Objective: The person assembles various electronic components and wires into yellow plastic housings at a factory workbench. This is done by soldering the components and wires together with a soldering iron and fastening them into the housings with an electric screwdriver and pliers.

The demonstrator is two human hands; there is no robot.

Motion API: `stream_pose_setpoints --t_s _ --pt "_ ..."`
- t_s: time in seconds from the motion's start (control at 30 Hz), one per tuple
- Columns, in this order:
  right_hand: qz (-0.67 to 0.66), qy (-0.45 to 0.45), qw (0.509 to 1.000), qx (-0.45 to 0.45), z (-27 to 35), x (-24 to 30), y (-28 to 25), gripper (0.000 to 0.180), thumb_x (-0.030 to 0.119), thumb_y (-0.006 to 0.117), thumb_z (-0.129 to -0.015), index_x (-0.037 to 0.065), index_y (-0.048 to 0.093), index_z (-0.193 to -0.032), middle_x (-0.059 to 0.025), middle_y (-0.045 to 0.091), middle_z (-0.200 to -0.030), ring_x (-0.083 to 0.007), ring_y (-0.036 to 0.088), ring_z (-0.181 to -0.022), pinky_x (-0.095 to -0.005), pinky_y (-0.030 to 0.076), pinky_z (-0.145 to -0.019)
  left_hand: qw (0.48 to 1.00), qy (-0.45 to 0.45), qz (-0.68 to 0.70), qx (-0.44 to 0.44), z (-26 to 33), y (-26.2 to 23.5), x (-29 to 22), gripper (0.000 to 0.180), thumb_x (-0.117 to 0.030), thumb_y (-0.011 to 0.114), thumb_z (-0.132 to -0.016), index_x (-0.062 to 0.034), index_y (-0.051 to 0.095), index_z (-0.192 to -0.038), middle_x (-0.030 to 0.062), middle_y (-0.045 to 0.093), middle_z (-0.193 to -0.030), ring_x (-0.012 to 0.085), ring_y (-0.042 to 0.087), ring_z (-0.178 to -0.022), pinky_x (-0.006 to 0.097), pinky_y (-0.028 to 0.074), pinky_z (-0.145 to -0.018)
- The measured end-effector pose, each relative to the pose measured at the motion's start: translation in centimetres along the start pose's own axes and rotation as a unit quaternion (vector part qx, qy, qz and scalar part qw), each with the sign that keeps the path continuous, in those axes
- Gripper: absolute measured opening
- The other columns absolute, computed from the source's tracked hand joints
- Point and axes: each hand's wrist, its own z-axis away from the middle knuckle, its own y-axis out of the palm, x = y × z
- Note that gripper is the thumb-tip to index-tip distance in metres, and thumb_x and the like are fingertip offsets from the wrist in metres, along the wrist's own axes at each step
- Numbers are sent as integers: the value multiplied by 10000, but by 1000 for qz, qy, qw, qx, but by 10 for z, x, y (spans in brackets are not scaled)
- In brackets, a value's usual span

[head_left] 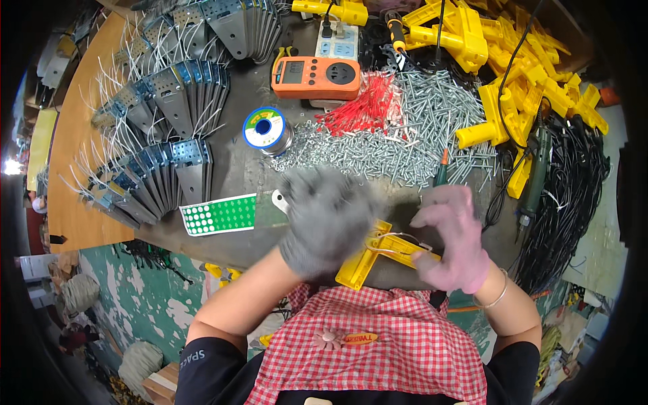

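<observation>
My left hand (331, 219), in a grey glove, is smeared by motion over the near edge of the bench, so its fingers cannot be made out. Partly under it lies a yellow plastic housing (359, 268) with pale wires (386, 251) along it. A metal tab with a hole (279, 200) shows at the glove's left side. My right hand (455, 239), gloved in pink, is curled loosely at the housing's right end, thumb and fingers apart. Its thumb overlaps the housing; nothing shows in its grasp.
Behind my hands lie heaped screws (442, 108), red pieces (364, 104), a solder spool (265, 131) and an orange meter (316, 77). Metal brackets with white wires (192, 169) stand left, beside a green sticker sheet (223, 214). Yellow housings (526, 81), black cables (570, 182) and a screwdriver (442, 169) are right.
</observation>
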Motion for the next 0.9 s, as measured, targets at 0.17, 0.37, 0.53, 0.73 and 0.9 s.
stream_pose_setpoints --t_s 0.17,0.37,0.53,0.73,0.9 --pt "-60 25 995 78 -31 -43 2 106 123 616 -842 38 638 -902 -162 599 -810 -342 593 -802 -423 479 -780 957 -100 -263 68 -5 15 39 199 -167 778 -770 -137 703 -952 52 689 -1018 301 602 -995 472 401 -969" --pt "-8 224 974 -33 -155 -91 27 621 359 599 -947 -41 429 -1391 -329 647 -1143 -486 613 -1102 -519 484 -974 997 -19 33 74 4 7 1 188 -72 725 -777 -89 621 -932 74 671 -983 295 607 -939 433 449 -914" --pt "256 120 949 -136 -223 -135 18 314 307 664 -888 116 664 -1138 -204 678 -1116 -386 658 -1075 -472 538 -945 993 37 33 110 8 3 -26 252 -209 765 -726 -145 630 -929 47 615 -894 304 590 -925 521 356 -841" --pt "72 -52 976 -199 -164 -39 -16 184 96 716 -907 1 695 -1063 -185 717 -954 -284 700 -837 -351 587 -758 995 -17 36 93 35 -3 -21 215 -160 745 -750 -155 644 -939 22 637 -901 290 576 -906 480 365 -883" --pt "-92 119 952 -265 -101 -51 -24 238 243 646 -974 18 589 -919 -118 622 -758 -210 618 -726 -358 500 -670 996 -17 17 87 34 -2 -25 210 -154 751 -750 -139 642 -929 25 628 -886 288 571 -886 481 368 -874"
